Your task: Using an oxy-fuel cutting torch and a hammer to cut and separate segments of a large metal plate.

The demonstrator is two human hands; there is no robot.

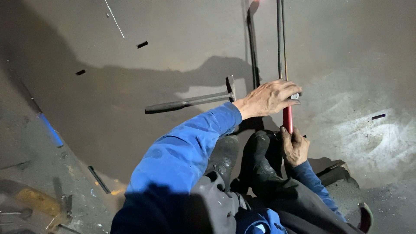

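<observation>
The red-handled tool (287, 119) is pinned to the floor (130, 95) against thin rods (281, 39) running to twelve o'clock. Left hand (269, 99) fingers clamp its top, right hand (294, 147) fingers grip its lower end, steadying it; a hammer (195, 102) lies at nine o'clock

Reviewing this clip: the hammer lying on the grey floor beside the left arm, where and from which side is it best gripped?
Probably the hammer is best gripped by its dark handle near the free end, at the image's left. It lies flat and nearly level, head toward the left hand, so coming down from above onto the handle, clear of the blue sleeve, looks easiest. The right hand is busy on the red-handled tool.
</observation>
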